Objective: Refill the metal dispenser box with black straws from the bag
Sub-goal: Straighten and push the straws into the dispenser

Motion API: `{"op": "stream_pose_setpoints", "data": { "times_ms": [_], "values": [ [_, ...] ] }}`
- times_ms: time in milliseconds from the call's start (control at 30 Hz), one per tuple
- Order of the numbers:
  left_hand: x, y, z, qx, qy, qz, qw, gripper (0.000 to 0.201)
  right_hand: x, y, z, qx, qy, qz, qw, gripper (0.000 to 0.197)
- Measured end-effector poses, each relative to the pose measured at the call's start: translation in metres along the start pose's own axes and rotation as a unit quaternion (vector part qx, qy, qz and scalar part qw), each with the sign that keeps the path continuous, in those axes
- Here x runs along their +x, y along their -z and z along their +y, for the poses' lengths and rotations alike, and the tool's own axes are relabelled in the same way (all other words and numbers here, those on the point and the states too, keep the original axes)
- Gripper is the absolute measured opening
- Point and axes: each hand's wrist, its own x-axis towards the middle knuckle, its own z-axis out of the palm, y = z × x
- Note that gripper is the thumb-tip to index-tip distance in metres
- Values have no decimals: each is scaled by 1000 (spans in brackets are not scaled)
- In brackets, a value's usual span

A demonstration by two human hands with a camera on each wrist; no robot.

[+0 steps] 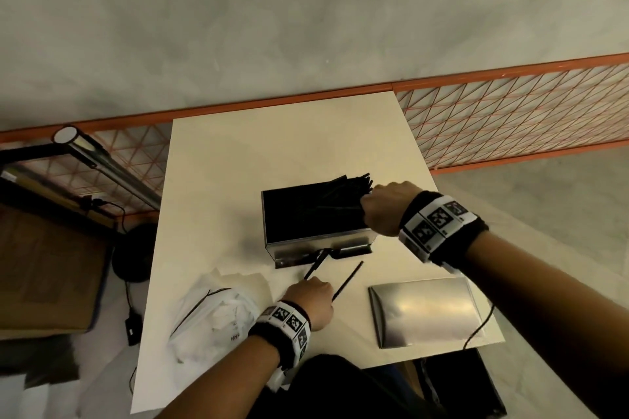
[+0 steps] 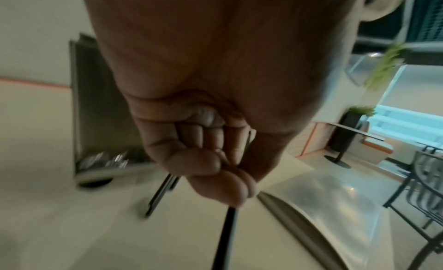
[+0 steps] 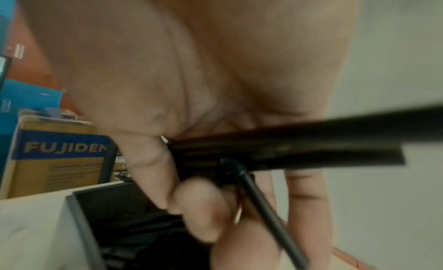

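The open metal dispenser box [image 1: 316, 241] stands mid-table with black straws [image 1: 326, 204] lying inside. My right hand [image 1: 381, 207] is at its right end and grips a bundle of black straws [image 3: 299, 147] over the box's opening [image 3: 124, 213]. My left hand [image 1: 311, 296], in front of the box, pinches a single black straw [image 2: 225, 236] between thumb and curled fingers. That straw [image 1: 347, 281] lies slanted on the table. Two more straws [image 1: 315, 264] stick out of the box's front slot. The white plastic bag [image 1: 214, 313] lies crumpled at the front left.
The box's metal lid [image 1: 425, 309] lies flat at the table's front right. An orange mesh railing [image 1: 510, 112] runs behind the table. A lamp tube [image 1: 102, 160] and cardboard boxes [image 1: 44, 269] stand to the left. A dark case [image 1: 459, 384] sits under the near edge.
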Motion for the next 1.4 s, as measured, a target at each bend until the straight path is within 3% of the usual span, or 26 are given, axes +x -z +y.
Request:
{"op": "stream_pose_setpoints", "data": {
  "times_ms": [100, 200, 400, 500, 733, 800, 933, 1067, 1133, 1267, 1333, 1400],
  "values": [
    [-8, 18, 7, 8, -55, 63, 996, 31, 22, 9, 4, -67, 9, 50, 996, 26],
    [-17, 36, 4, -5, -93, 169, 981, 27, 38, 12, -1, -135, 50, 65, 987, 22],
    [-19, 52, -20, -38, -130, 322, 937, 32, 54, 27, -9, -217, 110, 71, 967, 11],
    [-6, 62, -32, -23, -128, 397, 908, 28, 59, 40, -13, -236, 119, 39, 964, 7],
    [28, 81, -41, -48, -96, 427, 898, 18, 94, 41, -25, -221, 98, -63, 968, 27],
    [35, 81, -39, -79, -94, 432, 893, 21, 121, 30, -19, -189, 115, -74, 972, 26],
    [45, 72, -41, -118, -76, 423, 895, 22, 93, 54, -6, -43, 115, -84, 989, 23],
    [47, 63, -51, -154, -72, 427, 888, 18, 90, 48, 28, 176, 53, 31, 983, 15],
    [42, 64, -58, -148, -76, 435, 885, 28, 87, 36, 44, 283, 6, 93, 954, 22],
    [39, 69, -70, -155, -89, 441, 880, 62, 70, -10, 51, 485, -122, 236, 833, 41],
    [44, 68, -76, -170, -85, 412, 891, 85, 67, -35, 36, 532, -153, 238, 798, 50],
    [49, 65, -77, -176, -78, 357, 914, 106, 65, -51, 12, 548, -137, 208, 798, 54]
  ]
}}
